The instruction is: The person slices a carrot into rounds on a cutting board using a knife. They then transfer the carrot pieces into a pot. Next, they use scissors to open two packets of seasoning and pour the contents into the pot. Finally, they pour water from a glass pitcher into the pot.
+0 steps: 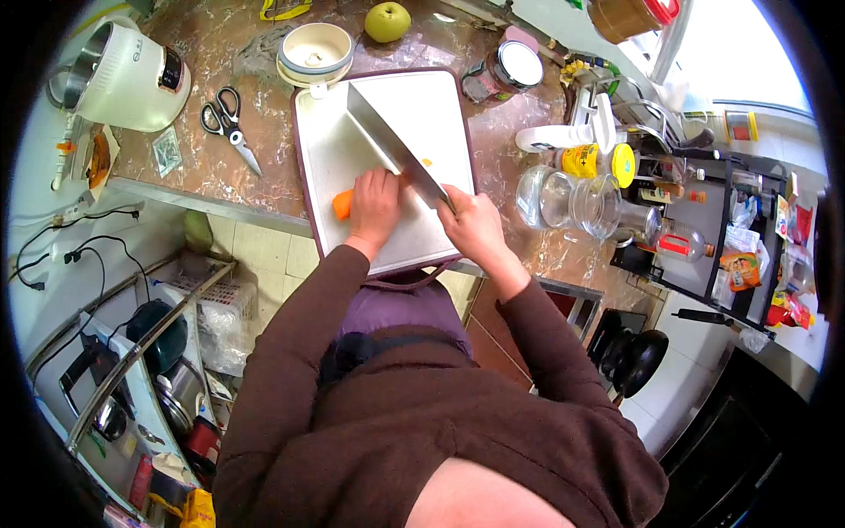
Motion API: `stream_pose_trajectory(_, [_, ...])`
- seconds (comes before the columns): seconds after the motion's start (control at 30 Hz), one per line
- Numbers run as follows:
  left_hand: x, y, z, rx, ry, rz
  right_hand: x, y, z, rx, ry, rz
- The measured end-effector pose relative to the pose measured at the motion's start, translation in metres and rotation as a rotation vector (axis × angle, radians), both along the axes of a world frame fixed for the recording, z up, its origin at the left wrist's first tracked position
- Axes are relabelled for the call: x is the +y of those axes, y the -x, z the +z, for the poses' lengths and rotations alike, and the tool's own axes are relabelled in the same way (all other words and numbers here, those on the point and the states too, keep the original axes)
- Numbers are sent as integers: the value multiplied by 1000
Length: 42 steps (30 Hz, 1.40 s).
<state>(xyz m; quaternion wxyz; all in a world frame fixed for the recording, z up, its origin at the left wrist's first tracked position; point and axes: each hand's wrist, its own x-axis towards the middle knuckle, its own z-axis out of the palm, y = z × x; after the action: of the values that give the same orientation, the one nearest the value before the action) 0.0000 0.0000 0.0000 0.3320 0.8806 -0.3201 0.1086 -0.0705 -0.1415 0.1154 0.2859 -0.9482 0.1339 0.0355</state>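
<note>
A white cutting board (339, 163) with a dark rim lies at the counter's front edge. On it my left hand (376, 209) is closed over a carrot (342, 205), whose thick orange end sticks out to the left of my fingers. My right hand (471, 224) grips the handle of a wide-bladed kitchen knife (387, 136). The blade slants away to the far left across the board, its near part beside my left fingertips. Just right of the blade lies a small orange piece (427, 162). My left hand hides most of the carrot.
Left of the board are black-handled scissors (231, 128) and a white electric pot (132, 79). Behind it stand a cream bowl (315, 48) and a yellow-green apple (387, 22). Glass jars (563, 198) and a lidded jar (518, 66) stand to the right.
</note>
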Motion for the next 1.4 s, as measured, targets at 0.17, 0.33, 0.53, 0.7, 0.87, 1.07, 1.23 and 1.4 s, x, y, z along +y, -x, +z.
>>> stream_pose_trajectory(0.17, [1,13,6,50,40,-22,-3,17,20,94,9,30])
stream_pose_trajectory(0.33, [0,5,3,-19,46,-10,14,5,-5,17,90,-20])
stream_pose_trajectory(0.53, [4,3,6,51,6,-53,11,-3,-12,26,12,-35])
stream_pose_trajectory(0.7, [5,3,1,44,-9,-43,9,1,20,80,-37,-53])
stream_pose_trajectory(0.87, [5,4,4,87,11,-51,18,1,15,94,29,-32])
stream_pose_trajectory(1.07, [6,3,7,115,41,-56,30,-3,-20,-11,54,-59])
stream_pose_trajectory(1.23, [5,1,16,155,-24,-5,27,-4,-22,17,17,-73])
stream_pose_trajectory(1.4, [12,-4,27,138,-44,39,15,-9,-15,50,-76,-81])
